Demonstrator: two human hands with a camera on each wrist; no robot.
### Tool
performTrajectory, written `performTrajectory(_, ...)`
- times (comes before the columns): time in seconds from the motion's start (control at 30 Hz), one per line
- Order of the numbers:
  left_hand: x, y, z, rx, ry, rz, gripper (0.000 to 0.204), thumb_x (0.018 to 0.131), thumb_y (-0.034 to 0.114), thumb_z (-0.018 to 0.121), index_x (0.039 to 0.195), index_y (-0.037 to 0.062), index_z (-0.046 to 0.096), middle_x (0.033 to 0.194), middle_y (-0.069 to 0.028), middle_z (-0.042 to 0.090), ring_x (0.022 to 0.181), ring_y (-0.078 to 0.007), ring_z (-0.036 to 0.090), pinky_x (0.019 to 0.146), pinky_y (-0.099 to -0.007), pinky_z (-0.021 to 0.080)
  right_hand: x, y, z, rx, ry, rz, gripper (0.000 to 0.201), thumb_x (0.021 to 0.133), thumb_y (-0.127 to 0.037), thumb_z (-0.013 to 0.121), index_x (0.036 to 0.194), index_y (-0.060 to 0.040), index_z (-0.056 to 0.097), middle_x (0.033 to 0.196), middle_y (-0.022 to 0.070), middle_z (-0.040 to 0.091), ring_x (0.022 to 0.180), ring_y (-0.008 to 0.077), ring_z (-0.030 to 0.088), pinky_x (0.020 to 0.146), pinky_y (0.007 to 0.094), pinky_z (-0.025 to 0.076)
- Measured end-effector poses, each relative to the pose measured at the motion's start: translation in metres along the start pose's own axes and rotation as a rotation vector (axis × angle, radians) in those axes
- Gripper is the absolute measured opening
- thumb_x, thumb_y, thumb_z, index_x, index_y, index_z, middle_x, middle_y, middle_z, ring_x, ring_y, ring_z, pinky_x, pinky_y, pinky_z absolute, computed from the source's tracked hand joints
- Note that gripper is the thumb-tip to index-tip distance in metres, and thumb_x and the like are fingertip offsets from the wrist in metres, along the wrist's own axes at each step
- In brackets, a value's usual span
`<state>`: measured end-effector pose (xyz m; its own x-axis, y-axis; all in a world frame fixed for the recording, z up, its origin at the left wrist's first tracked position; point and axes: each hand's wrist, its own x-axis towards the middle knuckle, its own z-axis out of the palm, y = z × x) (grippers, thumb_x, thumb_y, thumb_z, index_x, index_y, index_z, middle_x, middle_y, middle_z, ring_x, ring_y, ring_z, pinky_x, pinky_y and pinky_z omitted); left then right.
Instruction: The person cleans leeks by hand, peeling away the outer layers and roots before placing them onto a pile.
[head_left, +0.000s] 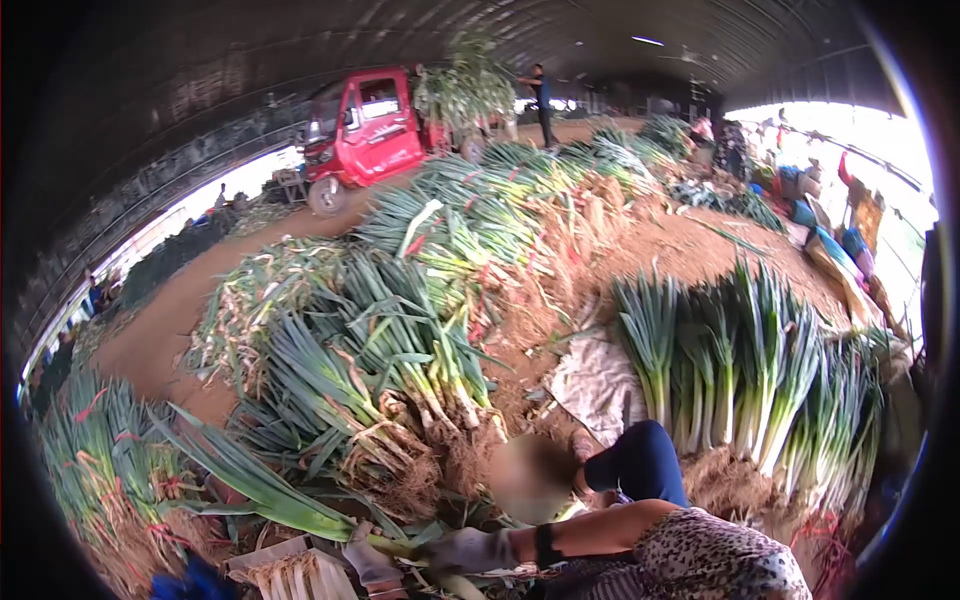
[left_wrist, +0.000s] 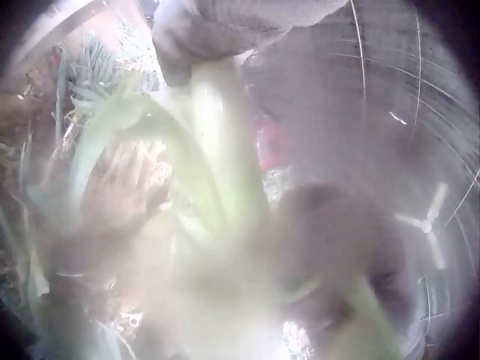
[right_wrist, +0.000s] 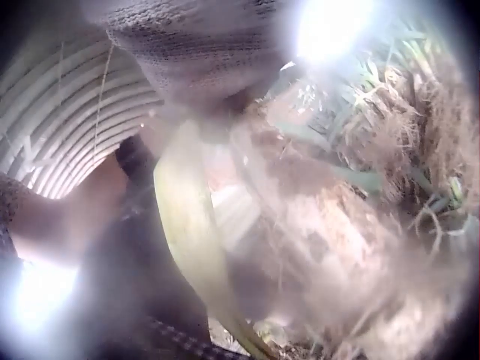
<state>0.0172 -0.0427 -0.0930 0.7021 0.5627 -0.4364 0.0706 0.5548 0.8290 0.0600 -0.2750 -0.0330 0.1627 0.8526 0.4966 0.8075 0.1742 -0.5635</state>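
My gloved left hand [left_wrist: 225, 37] grips a thick pale green leek stalk [left_wrist: 217, 150], seen close and blurred in the left wrist view. In the right wrist view my gloved right hand [right_wrist: 195, 52] holds a yellowish leek leaf [right_wrist: 187, 232] beside clumps of earthy roots [right_wrist: 390, 150]. The head view shows a long green leek [head_left: 270, 490] running down to two grey gloves [head_left: 370, 565] at the bottom edge. I cannot tell there which glove belongs to whom.
A person in a spotted top [head_left: 700, 560] crouches at lower right, a bare forearm with a black band [head_left: 545, 545] reaching left. Piles of leeks [head_left: 400, 340] lie ahead and upright bundles [head_left: 760, 370] stand right. A red three-wheeler [head_left: 360, 130] is parked behind.
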Motion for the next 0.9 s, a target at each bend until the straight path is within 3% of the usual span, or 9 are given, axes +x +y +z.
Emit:
performTrajectory(0.07, -0.023, 0.013, 0.031, -0.129, 0.151, 0.033, 0.019, 0.083, 0.02, 0.057, 0.092, 0.0037, 0.061, 0.065, -0.0066, 0.052, 0.053, -0.0202, 0.049, 0.05, -0.0318, 0.042, 0.027, -0.016, -0.01, -0.135, -0.359, 0.252, 0.019, 0.086, -0.022, 0.059, 0.103, -0.0139, 0.061, 0.083, 0.0107, 0.062, 0.072, 0.0303, 0.064, 0.059, 0.0405, 0.051)
performTrajectory(0.17, -0.017, 0.025, 0.033, -0.451, 0.175, 0.082, 0.01, 0.077, 0.0, 0.052, 0.083, 0.0068, 0.048, 0.064, 0.0013, 0.039, 0.05, -0.0123, 0.037, 0.047, -0.0297, 0.038, 0.006, -0.019, 0.002, -0.158, -0.388, 0.535, 0.033, 0.089, -0.024, 0.053, 0.118, -0.0101, 0.052, 0.087, 0.011, 0.064, 0.073, 0.031, 0.063, 0.059, 0.0413, 0.052)
performTrajectory(0.2, -0.058, 0.058, 0.058, -0.364, 0.238, 0.233, 0.009, 0.077, 0.002, 0.052, 0.082, 0.0088, 0.049, 0.063, 0.0016, 0.038, 0.05, -0.0123, 0.036, 0.047, -0.0297, 0.037, -0.041, -0.005, 0.023, -0.131, -0.133, 0.361, 0.032, 0.09, -0.028, 0.055, 0.121, -0.0199, 0.052, 0.076, 0.0089, 0.061, 0.063, 0.0302, 0.062, 0.052, 0.0413, 0.049)
performTrajectory(0.27, -0.08, 0.094, 0.069, -0.289, 0.414, 0.221, 0.01, 0.076, 0.006, 0.055, 0.083, 0.0099, 0.048, 0.061, 0.0016, 0.037, 0.049, -0.012, 0.035, 0.048, -0.029, 0.036, -0.111, 0.004, 0.032, -0.201, -0.226, 0.365, 0.031, 0.091, -0.032, 0.054, 0.117, -0.0169, 0.057, 0.079, 0.0108, 0.062, 0.068, 0.0272, 0.062, 0.054, 0.0405, 0.05)
performTrajectory(0.4, -0.056, 0.096, 0.05, -0.362, 0.281, 0.255, 0.016, 0.077, 0.013, 0.057, 0.092, 0.0071, 0.052, 0.061, -0.0009, 0.04, 0.049, -0.0146, 0.038, 0.048, -0.0306, 0.037, -0.157, 0.046, -0.011, 0.006, -0.946, 0.262, 0.024, 0.088, -0.028, 0.053, 0.1, -0.0097, 0.063, 0.076, 0.0102, 0.063, 0.063, 0.0239, 0.057, 0.052, 0.0382, 0.047)
performTrajectory(0.5, -0.049, 0.08, 0.054, -0.433, 0.038, 0.231, 0.025, 0.078, 0.018, 0.058, 0.098, 0.0051, 0.055, 0.062, -0.0028, 0.043, 0.048, -0.0166, 0.04, 0.048, -0.0319, 0.037, -0.035, 0.009, -0.082, -0.016, -0.358, 0.785, 0.031, 0.09, -0.031, 0.056, 0.106, -0.0045, 0.063, 0.086, 0.0174, 0.066, 0.077, 0.0257, 0.065, 0.071, 0.0384, 0.054)
performTrajectory(0.53, -0.047, 0.072, 0.058, -0.461, -0.056, 0.214, 0.028, 0.078, 0.02, 0.059, 0.1, 0.0044, 0.056, 0.062, -0.0034, 0.044, 0.048, -0.0172, 0.041, 0.048, -0.0323, 0.037, -0.007, 0.014, -0.079, 0.026, -0.153, 0.613, 0.044, 0.09, -0.039, 0.057, 0.119, -0.0058, 0.058, 0.094, 0.0199, 0.067, 0.083, 0.029, 0.067, 0.075, 0.0388, 0.054)
performTrajectory(0.67, -0.047, 0.05, 0.07, -0.601, -0.393, 0.157, 0.04, 0.079, 0.027, 0.061, 0.109, 0.0016, 0.06, 0.062, -0.0059, 0.047, 0.048, -0.0199, 0.044, 0.049, -0.0339, 0.038, 0.076, 0.044, -0.02, 0.358, -0.185, 0.67, 0.061, 0.087, -0.054, 0.06, 0.119, -0.0019, 0.061, 0.113, 0.0198, 0.065, 0.099, 0.0312, 0.064, 0.089, 0.0372, 0.048)
performTrajectory(0.9, -0.024, 0.061, 0.041, -0.557, -1.059, 0.318, 0.068, 0.086, 0.008, 0.06, 0.147, 0.0115, 0.029, 0.089, -0.0063, 0.05, 0.069, -0.0178, 0.043, 0.063, -0.0344, 0.037, 0.036, 0.059, -0.006, 0.304, -0.03, 0.295, 0.032, 0.087, -0.014, 0.055, 0.116, -0.0018, 0.062, 0.09, 0.0143, 0.068, 0.079, 0.0169, 0.059, 0.081, 0.0328, 0.05)
